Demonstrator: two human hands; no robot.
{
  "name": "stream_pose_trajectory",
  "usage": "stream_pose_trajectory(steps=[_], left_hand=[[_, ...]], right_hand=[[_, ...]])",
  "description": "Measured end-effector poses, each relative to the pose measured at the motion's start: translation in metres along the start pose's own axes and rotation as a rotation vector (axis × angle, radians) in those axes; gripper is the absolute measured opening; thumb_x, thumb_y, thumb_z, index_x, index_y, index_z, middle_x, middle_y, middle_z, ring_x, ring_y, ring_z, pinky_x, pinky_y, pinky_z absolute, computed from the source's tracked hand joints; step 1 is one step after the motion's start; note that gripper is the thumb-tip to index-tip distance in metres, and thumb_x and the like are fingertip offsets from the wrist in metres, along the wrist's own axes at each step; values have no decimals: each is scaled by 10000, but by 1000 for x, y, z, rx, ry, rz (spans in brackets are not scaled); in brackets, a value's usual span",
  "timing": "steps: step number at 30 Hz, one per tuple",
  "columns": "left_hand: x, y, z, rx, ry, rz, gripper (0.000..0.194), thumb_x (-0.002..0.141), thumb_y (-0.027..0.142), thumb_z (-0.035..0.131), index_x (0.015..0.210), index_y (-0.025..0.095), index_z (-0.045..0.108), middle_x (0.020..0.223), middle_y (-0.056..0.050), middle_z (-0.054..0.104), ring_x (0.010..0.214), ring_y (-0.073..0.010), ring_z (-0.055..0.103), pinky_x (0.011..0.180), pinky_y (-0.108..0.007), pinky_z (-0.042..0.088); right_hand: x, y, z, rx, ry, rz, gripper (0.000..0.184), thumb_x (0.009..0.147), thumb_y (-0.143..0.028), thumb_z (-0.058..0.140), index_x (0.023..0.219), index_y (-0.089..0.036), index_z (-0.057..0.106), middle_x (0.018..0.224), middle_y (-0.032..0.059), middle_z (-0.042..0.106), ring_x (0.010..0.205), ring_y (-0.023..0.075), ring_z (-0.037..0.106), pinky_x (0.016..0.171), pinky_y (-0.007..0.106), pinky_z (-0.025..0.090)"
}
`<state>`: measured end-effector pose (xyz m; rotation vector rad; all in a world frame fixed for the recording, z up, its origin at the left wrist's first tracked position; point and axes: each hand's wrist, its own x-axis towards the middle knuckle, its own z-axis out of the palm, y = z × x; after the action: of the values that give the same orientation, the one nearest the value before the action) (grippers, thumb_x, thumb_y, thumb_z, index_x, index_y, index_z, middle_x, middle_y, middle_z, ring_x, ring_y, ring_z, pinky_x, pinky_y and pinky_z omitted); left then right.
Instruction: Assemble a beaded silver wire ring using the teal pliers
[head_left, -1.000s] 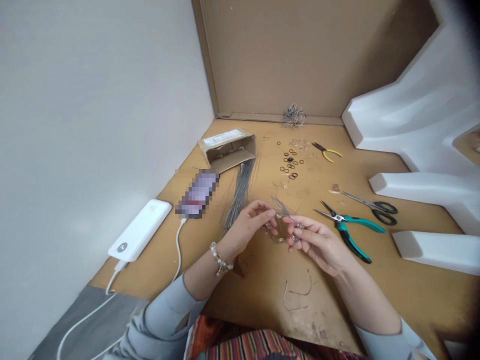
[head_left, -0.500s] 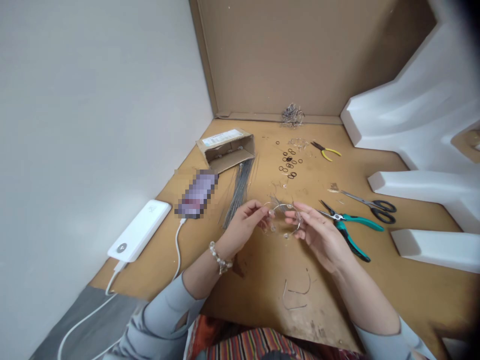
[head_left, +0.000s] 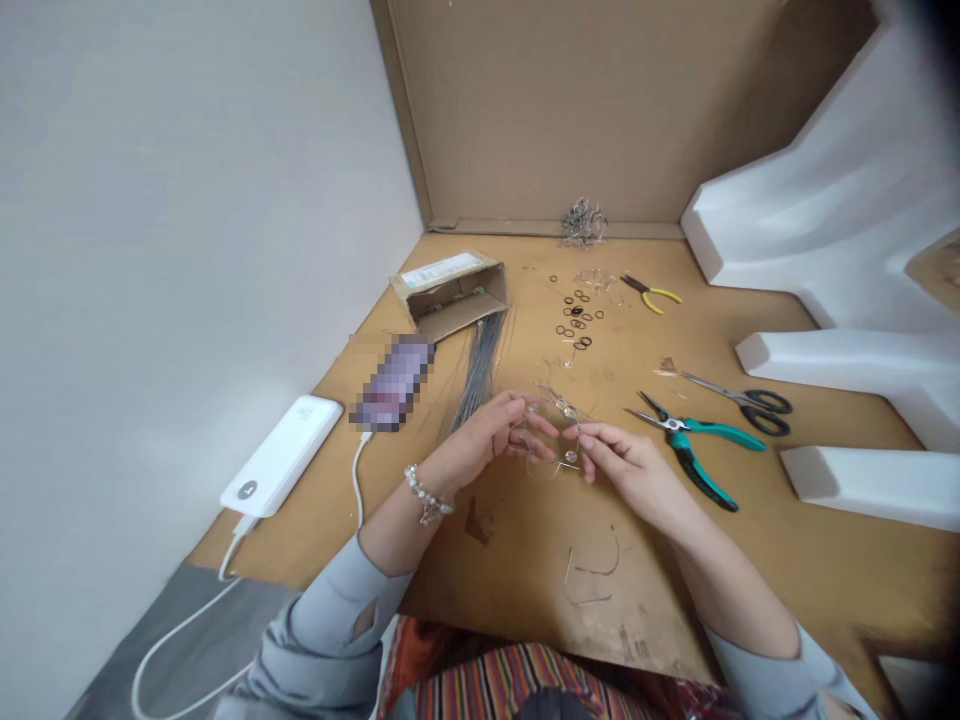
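A thin wire loop with clear beads hangs between my two hands, above the table. My left hand pinches its left side between thumb and forefinger, the other fingers partly extended behind it. On the opposite side my right hand grips the loop with thumb and fingertips, close to one bead. Fingers hide parts of the wire. Below my hands, several bent wire pieces lie on the table. Green-handled long-nose pliers rest to the right, jaws spread, near my right hand.
Scissors, yellow-handled pliers, dark rings and a wire tangle lie farther back. Straight wires stick out by an open cardboard box. A phone and white power bank sit left; white foam stands right.
The beaded loop has turned from a nearly round, face-on view to a more tilted one. My right hand has shifted its hold lower, and my left-hand fingers have spread somewhat.
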<state>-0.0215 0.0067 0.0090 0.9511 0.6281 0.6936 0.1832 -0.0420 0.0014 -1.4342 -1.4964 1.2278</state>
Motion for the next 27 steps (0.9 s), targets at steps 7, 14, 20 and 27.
stream_pose_trajectory(steps=[7,14,20,27], left_hand=[[4,-11,3,427,47,-131,392,812,480,604,892,97,623,793,-83,680,693,-164,666,699,-292,486],[-2,-8,7,210,71,-136,398,778,373,678,1069,136,545,935,-84,676,749,-166,679,692,-295,505],[0,-9,6,237,179,-41,268,759,299,697,925,106,612,855,-65,695,738,-129,658,736,-263,482],[3,-11,2,83,176,-51,233,728,267,715,857,113,597,798,-38,693,588,-96,629,657,-244,471]], right_hand=[[-1,-1,6,-87,39,64,319,755,-439,578,873,-163,689,635,9,612,489,105,465,495,252,384],[2,-1,0,11,89,138,297,698,-429,609,803,-158,669,628,2,591,488,93,458,496,247,369],[0,1,2,12,59,145,248,739,-407,569,790,-171,621,535,-41,522,457,96,474,509,252,383],[-6,1,5,74,-292,254,120,702,-273,567,771,-177,554,659,-7,603,504,116,578,507,250,448]])
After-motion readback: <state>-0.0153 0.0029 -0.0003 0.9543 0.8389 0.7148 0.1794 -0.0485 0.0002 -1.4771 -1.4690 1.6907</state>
